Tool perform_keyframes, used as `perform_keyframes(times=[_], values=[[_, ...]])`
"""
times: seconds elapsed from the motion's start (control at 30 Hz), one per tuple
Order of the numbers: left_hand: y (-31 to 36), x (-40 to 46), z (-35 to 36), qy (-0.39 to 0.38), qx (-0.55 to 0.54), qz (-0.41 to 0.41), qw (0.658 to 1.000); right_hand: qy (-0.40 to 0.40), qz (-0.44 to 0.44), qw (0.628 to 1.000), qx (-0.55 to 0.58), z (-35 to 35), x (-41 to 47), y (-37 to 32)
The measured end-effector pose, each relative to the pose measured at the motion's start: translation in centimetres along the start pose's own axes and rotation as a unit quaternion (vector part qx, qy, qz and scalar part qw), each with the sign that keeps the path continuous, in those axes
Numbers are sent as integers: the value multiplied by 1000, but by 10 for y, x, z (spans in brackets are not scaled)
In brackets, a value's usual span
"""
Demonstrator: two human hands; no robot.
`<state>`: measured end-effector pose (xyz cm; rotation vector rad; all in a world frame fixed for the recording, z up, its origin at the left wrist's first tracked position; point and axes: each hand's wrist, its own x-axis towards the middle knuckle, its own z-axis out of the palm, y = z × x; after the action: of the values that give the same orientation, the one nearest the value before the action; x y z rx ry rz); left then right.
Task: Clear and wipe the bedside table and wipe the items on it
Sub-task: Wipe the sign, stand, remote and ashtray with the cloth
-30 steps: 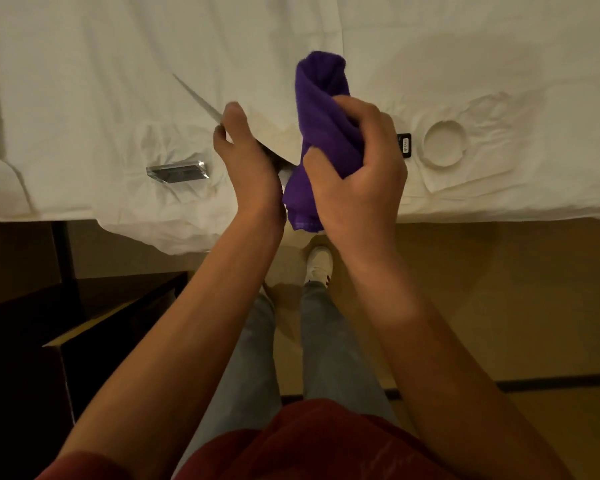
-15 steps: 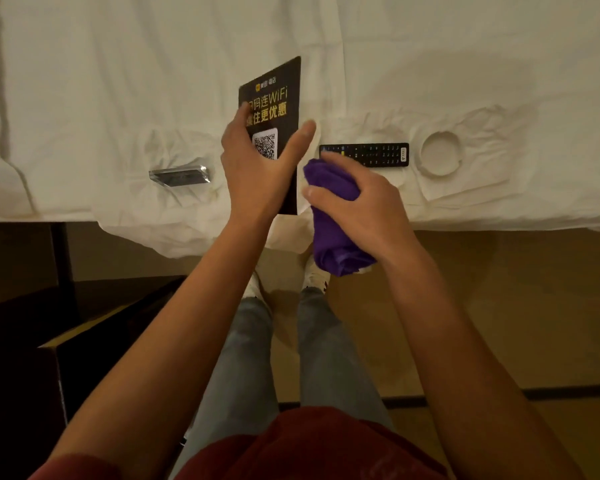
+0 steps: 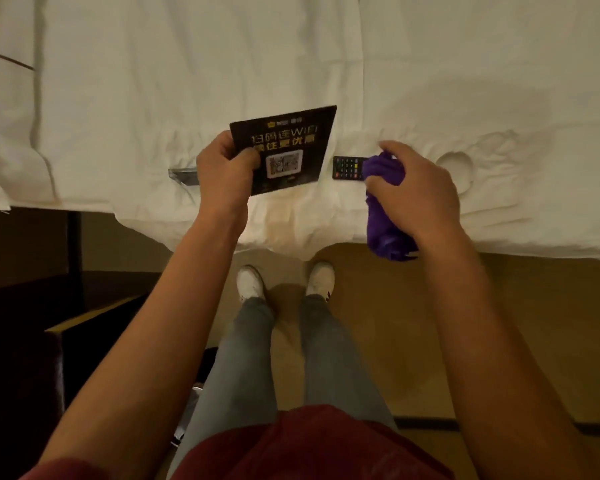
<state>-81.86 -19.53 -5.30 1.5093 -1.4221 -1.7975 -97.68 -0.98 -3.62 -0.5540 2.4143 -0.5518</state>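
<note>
My left hand [image 3: 224, 169] grips the lower left corner of a black WiFi card [image 3: 291, 140] with a QR code, holding it face up over the white bed [image 3: 153, 81]. To its right, my right hand [image 3: 418, 190] clutches a bunched purple cloth [image 3: 385, 206] near the bed's edge. A black remote control [image 3: 347, 167] lies on the sheet between the card and the cloth, its right end hidden by the cloth. A clear acrylic stand [image 3: 184, 176] lies on the bed, partly behind my left hand.
A round white dish [image 3: 459, 168] sits pressed into the sheet right of my right hand. A dark bedside table [image 3: 49, 323] stands at the lower left. My legs and white shoes stand on the tan floor [image 3: 378, 306] beside the bed.
The card has turned from its white back to its black face and now lies flatter, gripped at its corner. My right hand with the cloth came off the card and moved right, over the remote.
</note>
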Motion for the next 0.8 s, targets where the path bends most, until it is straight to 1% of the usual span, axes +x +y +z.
perform_keyframes(times=[0.1,0.17,0.27,0.4,0.53,0.67,0.8], values=[[-2,4,4,10,0,11,1000,-127,-17,990,55,3,1,-9],[-6,7,7,4,-4,9,1000,-159,-37,985,62,16,5,-23],[-11,19,-2,3,24,10,1000,-152,-42,985,71,28,13,-44],[-13,42,-19,-17,63,27,998,-130,-41,989,62,41,15,-55],[-17,48,-24,-76,126,30,989,-116,-15,991,63,51,10,-58],[-25,50,-31,-114,148,12,982,-102,-7,993,61,62,9,-60],[-22,42,-42,-125,150,21,980,-87,17,991,97,63,5,-56]])
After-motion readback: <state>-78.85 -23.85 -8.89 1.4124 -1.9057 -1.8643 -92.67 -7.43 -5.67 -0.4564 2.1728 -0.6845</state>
